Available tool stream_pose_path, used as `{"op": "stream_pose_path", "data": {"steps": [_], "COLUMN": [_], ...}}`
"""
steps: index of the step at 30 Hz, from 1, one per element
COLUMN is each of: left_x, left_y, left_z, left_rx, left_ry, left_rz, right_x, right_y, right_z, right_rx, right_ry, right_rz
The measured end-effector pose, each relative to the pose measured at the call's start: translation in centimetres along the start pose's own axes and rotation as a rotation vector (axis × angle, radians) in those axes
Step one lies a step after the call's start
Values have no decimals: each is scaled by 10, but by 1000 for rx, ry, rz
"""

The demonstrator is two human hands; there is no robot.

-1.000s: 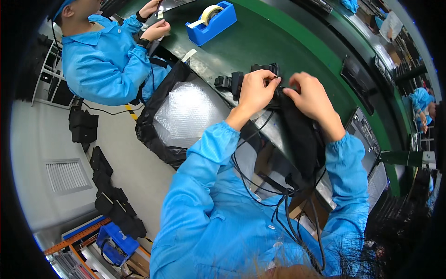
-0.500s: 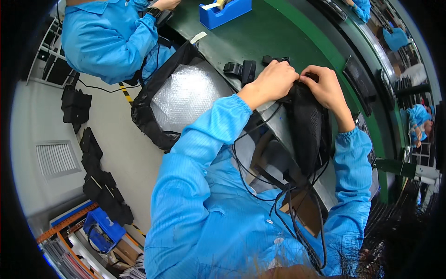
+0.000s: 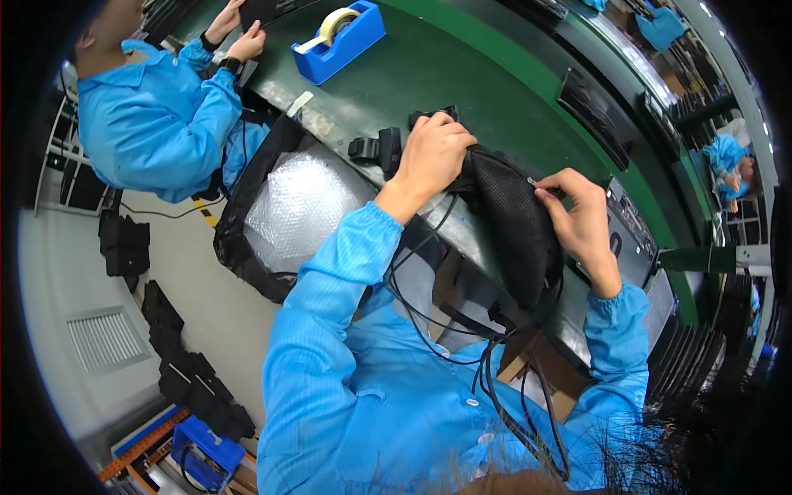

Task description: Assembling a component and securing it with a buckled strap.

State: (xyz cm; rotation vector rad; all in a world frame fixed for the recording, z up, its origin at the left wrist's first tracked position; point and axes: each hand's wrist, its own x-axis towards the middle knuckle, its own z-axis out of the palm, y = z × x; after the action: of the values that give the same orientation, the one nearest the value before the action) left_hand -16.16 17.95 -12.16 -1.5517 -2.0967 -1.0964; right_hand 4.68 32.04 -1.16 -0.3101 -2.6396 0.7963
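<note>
Pouch of black mesh [image 3: 507, 219] lies across the near edge of the green workbench [image 3: 462, 58], to the right of the blue tape dispenser [image 3: 342, 54] and closer to the person at work. Its long axis slants away from the dispenser, from the left hand's fingers down and rightward toward the person's body. Neither hand is nearer; both touch it.

The left hand [image 3: 431, 157] is on the dispenser's side of the pouch, bent over its upper end, fingers curled. From where I stand the knuckles hide what they grip, if anything. The right hand [image 3: 580, 216] is on the side farther from the dispenser, thumb and forefinger pinched on a small zipper pull [image 3: 532, 181] at the pouch's right edge. So the mesh body lies left of those fingertips.

On the person's side of the dispenser, an open black bag [image 3: 233, 235] holds bubble wrap [image 3: 301, 206].
</note>
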Motion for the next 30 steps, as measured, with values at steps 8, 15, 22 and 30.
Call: {"op": "stream_pose_path", "data": {"steps": [8,15,22,30], "left_x": [11,16,22,24], "left_y": [23,17,13,10], "left_z": [-27,-21,-16,-15], "left_rx": [-180,-333,-327,-279], "left_ry": [-180,-224,-201,-173], "left_rz": [75,116,175,208], "right_x": [-15,-26,-26,-50], "right_y": [12,13,12,16], "right_z": [14,29,28,12], "right_rx": [115,69,58,71], "right_ry": [139,183,239,249], "right_rz": [2,-85,-153,-113]}}
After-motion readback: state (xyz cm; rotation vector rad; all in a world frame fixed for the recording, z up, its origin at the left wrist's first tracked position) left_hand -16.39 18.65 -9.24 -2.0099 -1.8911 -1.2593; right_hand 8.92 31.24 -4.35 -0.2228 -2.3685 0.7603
